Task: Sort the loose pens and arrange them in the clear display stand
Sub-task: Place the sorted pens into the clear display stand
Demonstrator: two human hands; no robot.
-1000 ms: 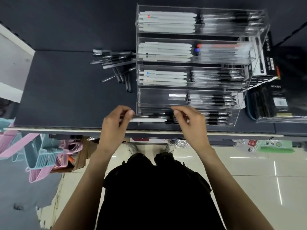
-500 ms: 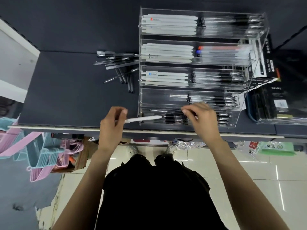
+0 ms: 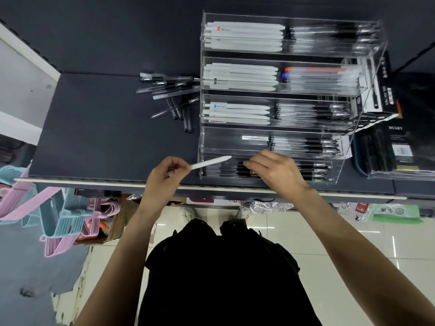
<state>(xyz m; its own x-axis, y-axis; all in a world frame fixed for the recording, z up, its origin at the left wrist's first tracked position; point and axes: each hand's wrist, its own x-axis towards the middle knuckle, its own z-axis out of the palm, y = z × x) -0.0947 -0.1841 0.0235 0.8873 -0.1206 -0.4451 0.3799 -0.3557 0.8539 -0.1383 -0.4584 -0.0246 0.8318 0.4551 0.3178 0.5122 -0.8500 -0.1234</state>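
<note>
The white pen (image 3: 210, 162) is pinched at its back end by the left hand (image 3: 164, 178), tip angled up toward the right hand (image 3: 274, 169), hovering just over the left end of the lowest tier of the clear display stand (image 3: 360, 128). Right hand's fingers are curled down into that same tier, touching the black-grip pens (image 3: 313, 171) there; can't tell if it's actually gripping one. Further out from the left hand, a pile of loose pens (image 3: 170, 95) lies on the dark worktop (image 3: 101, 128), touching the stand's left side. Past the right hand sit boxed diaries (image 3: 400, 147).
</note>
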